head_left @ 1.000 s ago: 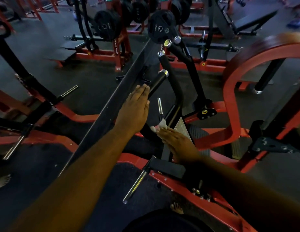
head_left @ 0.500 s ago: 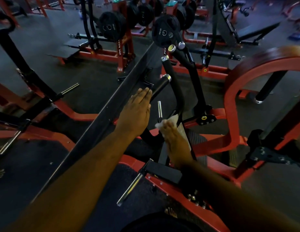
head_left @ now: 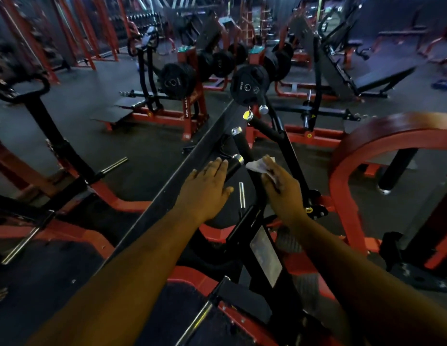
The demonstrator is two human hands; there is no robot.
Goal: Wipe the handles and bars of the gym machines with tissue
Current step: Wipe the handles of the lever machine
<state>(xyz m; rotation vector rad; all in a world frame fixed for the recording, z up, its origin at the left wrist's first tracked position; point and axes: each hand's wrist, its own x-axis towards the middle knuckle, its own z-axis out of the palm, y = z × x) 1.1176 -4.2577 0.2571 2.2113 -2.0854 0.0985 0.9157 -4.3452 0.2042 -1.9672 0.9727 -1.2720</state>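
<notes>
Near the centre of the frame a black bar [head_left: 253,182] runs lengthwise from lower middle up toward the top, ending in a chrome cap. The right hand [head_left: 282,193] curls round it, pressing a white tissue [head_left: 257,167] against it. The left hand [head_left: 205,191] lies flat, fingers straight, on a short black handle [head_left: 232,166] – chrome tip pointing upper right.

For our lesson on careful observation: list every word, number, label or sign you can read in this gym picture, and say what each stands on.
No text can be read with certainty.
Weight plate: white marks and a logo, too blurred to read.
Red upright: vertical lettering, too blurred to read.
Label plate on the black bar below the right hand: print too small and dark to read.
Yellow sticker: a warning sign, no legible words.
</notes>
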